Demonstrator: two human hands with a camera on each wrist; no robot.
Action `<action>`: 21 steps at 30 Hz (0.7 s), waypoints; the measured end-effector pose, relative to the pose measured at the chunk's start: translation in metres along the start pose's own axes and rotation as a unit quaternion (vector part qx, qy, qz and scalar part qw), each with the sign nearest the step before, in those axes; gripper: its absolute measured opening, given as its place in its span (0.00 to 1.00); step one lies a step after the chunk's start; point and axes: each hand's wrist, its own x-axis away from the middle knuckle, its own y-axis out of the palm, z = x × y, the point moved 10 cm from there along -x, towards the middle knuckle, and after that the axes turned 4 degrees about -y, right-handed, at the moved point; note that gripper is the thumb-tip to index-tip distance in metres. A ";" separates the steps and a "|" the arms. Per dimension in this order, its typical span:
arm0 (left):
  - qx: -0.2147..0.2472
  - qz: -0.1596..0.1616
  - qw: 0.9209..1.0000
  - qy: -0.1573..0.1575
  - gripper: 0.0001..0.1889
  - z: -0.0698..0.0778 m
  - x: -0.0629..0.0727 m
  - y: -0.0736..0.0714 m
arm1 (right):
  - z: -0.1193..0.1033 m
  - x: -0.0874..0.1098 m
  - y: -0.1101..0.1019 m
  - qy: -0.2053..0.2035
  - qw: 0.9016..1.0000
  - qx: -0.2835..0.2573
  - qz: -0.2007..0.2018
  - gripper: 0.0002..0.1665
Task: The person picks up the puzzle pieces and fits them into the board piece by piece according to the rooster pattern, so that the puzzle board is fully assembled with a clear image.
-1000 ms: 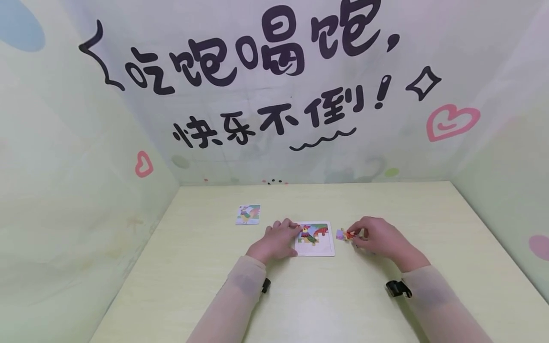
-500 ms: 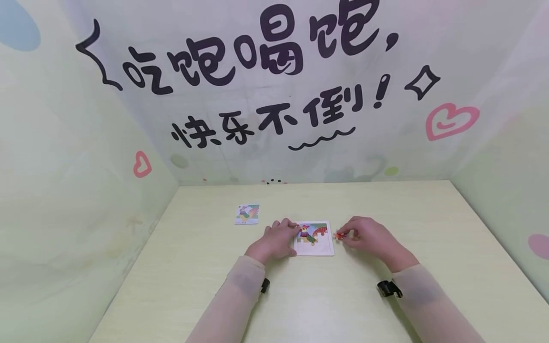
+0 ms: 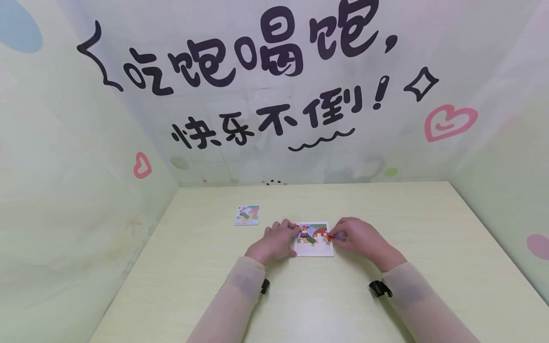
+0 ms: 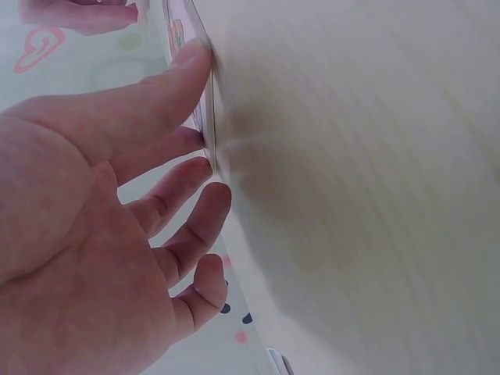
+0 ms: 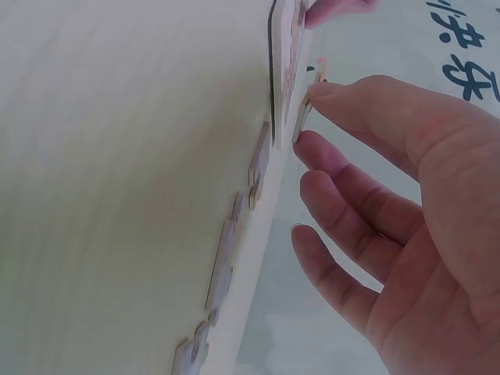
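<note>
A white puzzle tray (image 3: 316, 252), partly filled with pieces of a rooster picture, lies flat on the table (image 3: 300, 300). At its left side my left hand (image 3: 276, 242) presses the tray with the thumb near the front corner and fingers at the back corner. My right hand (image 3: 364, 239) pinches a red and orange jigsaw piece (image 5: 302, 121) between thumb and index finger, over the tray's right edge. The remaining fingers of that hand curve loosely. Several loose jigsaw pieces (image 5: 222, 266) lie on the table under the right hand, mostly hidden in the head view.
A small square rooster picture card (image 3: 247, 215) lies further back, to the left of the tray. Behind the table stands a printed backdrop (image 3: 274, 157) with large black characters, and side panels flank it.
My right hand has picked up the jigsaw piece from beside the tray and moved left with it to the tray's right edge. The left hand and tray have stayed put.
</note>
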 end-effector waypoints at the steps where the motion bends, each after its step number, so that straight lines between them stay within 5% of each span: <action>1: -0.001 -0.001 1.000 -0.001 0.41 0.000 0.000 0.000 | -0.002 -0.001 0.002 -0.007 1.000 0.005 0.000 0.11; 21: 0.000 0.000 1.000 0.000 0.42 -0.002 -0.003 0.003 | -0.016 -0.018 0.016 -0.023 0.999 0.039 -0.024 0.10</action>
